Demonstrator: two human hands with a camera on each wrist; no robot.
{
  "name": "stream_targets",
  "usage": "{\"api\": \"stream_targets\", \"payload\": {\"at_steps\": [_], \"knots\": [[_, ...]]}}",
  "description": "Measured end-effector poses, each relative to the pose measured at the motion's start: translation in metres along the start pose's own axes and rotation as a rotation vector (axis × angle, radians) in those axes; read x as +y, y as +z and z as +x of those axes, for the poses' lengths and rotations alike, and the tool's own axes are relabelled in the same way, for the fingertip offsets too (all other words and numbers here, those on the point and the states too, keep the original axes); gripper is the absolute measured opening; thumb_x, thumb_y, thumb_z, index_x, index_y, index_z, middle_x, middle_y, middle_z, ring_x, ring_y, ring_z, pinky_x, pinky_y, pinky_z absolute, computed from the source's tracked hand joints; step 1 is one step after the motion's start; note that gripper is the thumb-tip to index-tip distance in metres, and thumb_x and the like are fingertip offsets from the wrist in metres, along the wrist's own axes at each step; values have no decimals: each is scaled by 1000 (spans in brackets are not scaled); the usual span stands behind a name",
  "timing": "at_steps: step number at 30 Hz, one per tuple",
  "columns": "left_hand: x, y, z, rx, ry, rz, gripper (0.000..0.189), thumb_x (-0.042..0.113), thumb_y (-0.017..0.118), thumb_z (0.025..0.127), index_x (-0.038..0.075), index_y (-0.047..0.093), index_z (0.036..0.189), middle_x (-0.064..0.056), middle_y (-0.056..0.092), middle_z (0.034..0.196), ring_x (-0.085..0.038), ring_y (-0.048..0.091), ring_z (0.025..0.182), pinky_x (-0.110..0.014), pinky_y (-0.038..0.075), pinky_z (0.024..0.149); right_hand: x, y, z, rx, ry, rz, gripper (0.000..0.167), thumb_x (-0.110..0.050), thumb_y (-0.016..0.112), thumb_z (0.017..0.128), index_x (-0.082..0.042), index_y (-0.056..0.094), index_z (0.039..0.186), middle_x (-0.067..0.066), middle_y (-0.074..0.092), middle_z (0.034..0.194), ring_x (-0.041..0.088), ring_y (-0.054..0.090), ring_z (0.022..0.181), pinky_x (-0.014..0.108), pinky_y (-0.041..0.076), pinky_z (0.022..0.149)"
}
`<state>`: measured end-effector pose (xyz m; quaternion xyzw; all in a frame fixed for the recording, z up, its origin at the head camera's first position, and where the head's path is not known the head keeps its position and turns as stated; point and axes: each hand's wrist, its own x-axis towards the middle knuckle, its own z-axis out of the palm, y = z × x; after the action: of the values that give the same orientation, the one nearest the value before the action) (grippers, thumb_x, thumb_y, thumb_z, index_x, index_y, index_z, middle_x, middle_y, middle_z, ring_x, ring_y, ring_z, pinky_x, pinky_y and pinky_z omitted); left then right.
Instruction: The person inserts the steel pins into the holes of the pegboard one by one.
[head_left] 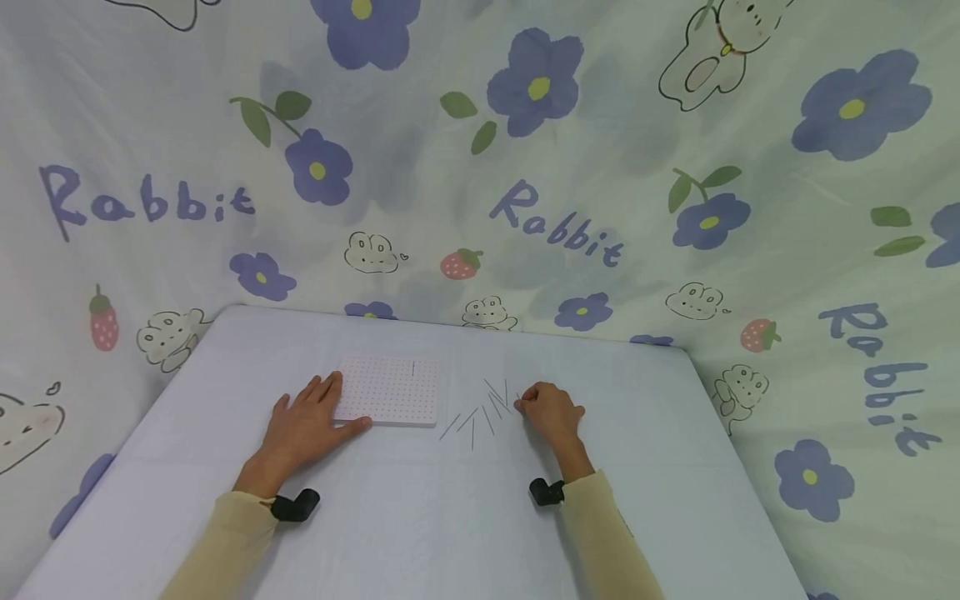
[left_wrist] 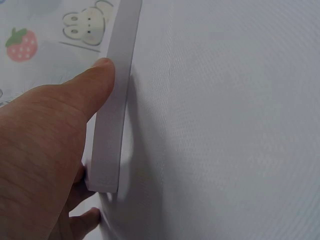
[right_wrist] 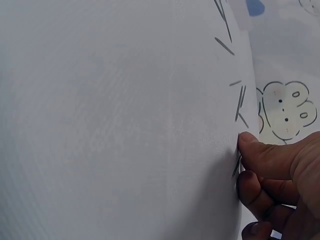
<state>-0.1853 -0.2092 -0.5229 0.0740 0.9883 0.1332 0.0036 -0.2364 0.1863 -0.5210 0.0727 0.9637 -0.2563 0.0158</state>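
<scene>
A white board [head_left: 390, 400] with rows of small dots lies on the table. One thin dark stick [head_left: 413, 368] shows near its back right part. My left hand [head_left: 306, 421] rests at the board's left front corner, fingers spread along the left side, the thumb [left_wrist: 102, 75] against the front edge. To the board's right, several thin dark sticks [head_left: 472, 433] lie scattered. My right hand [head_left: 551, 410] is at their right end, curled low at the table, with a dark stick [right_wrist: 236, 167] between thumb and forefinger tips. The other right fingers are bent underneath.
A white cloth covers the table [head_left: 420, 533], and its back edge runs behind the board. Beyond hangs a curtain [head_left: 420, 150] printed with flowers, rabbits and strawberries. Each wrist wears a small black camera [head_left: 296, 505] over a beige sleeve [head_left: 225, 542].
</scene>
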Motion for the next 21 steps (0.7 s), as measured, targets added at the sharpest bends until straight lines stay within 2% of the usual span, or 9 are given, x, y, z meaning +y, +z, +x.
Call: {"api": "stream_targets", "payload": {"at_steps": [12, 21], "knots": [[-1, 1, 1, 0, -1, -8, 110, 78, 51, 88, -7, 29, 155, -26, 31, 160, -49, 26, 146, -77, 18, 109, -2, -1, -2, 8, -4, -11, 15, -32, 77, 89, -18, 76, 83, 1, 74, 90, 27, 66, 88, 64, 36, 91], [-5, 6, 2, -16, -4, -13, 111, 77, 52, 88, -7, 26, 155, -26, 29, 160, -50, 24, 147, -78, 15, 109, -2, 2, -4, 29, -39, -51, 17, -30, 74, 91, -16, 78, 82, 0, 75, 84, 25, 65, 81, 61, 38, 86]]}}
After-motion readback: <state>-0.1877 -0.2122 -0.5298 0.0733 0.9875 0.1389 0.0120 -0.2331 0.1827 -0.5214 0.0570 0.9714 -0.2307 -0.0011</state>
